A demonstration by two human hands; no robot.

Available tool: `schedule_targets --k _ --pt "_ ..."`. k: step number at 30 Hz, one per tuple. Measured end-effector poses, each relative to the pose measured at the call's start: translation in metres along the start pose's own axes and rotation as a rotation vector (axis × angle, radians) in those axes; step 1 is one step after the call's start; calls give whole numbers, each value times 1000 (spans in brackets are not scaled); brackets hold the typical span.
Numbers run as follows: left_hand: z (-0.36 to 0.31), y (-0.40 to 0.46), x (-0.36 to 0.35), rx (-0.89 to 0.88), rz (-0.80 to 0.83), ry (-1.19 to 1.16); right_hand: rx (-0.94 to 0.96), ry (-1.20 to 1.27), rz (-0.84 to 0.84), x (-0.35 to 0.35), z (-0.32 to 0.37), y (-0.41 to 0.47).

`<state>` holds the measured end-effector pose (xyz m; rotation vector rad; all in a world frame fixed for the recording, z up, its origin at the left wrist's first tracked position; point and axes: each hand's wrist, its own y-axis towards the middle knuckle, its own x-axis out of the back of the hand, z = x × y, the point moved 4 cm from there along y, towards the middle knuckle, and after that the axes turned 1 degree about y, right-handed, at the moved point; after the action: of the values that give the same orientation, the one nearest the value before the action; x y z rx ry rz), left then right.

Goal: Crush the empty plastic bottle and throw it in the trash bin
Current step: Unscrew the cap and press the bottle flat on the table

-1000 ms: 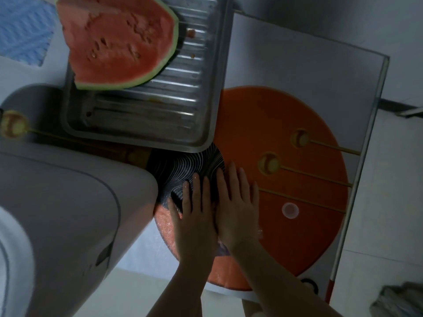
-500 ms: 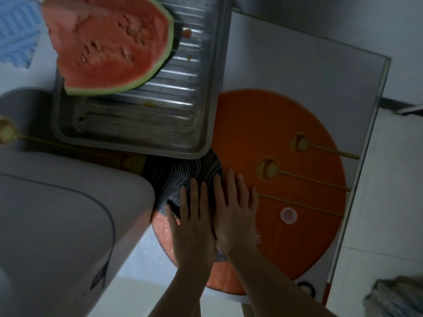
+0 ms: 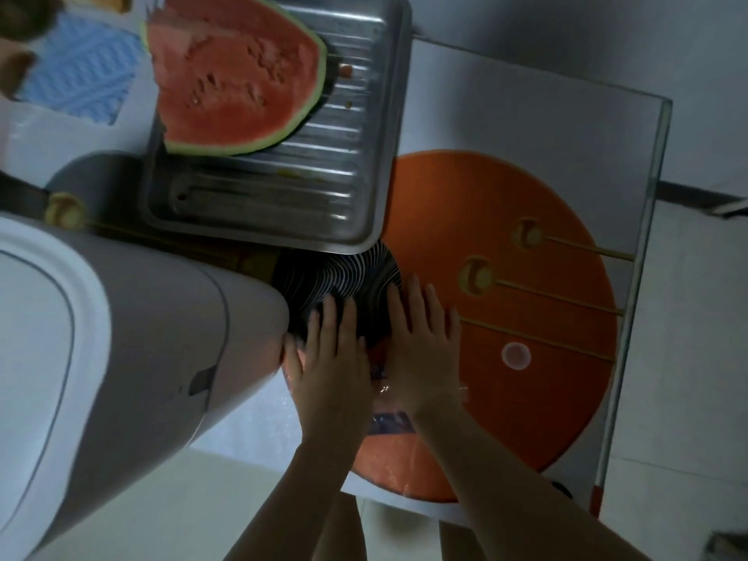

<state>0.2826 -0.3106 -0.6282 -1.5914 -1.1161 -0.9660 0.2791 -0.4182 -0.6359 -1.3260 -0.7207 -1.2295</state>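
**Both palms flat on the bottle**

The left hand (image 3: 330,358) and right hand (image 3: 421,346) lie side by side, fingers spread flat, pressing the clear plastic bottle (image 3: 390,415) onto the table (image 3: 506,107). Its cap (image 3: 515,356) sits at three o'clock, apart.

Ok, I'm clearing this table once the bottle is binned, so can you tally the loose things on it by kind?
Metal tray: 1
Watermelon piece: 1
Plastic bottle: 1
Small round cap: 1
Blue cloth: 1
Total: 5
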Motion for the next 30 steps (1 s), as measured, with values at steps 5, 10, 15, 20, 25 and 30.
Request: schedule_targets --k 5,10,15,20,25,30 --pt "2 0 -4 -13 18 29 -6 13 10 1 0 -1" --pt "0 -2 -2 -86 -17 99 29 44 41 0 17 -10" --pt "0 1 -5 -109 -31 118 23 -25 20 -8 19 -10" --pt "-1 5 -6 -92 14 113 17 -48 -23 -13 18 -7" --pt "-2 7 -6 -89 52 106 30 -52 -69 -15 17 -5" --pt "-2 7 -6 -108 59 134 36 -44 -54 -13 17 -5"
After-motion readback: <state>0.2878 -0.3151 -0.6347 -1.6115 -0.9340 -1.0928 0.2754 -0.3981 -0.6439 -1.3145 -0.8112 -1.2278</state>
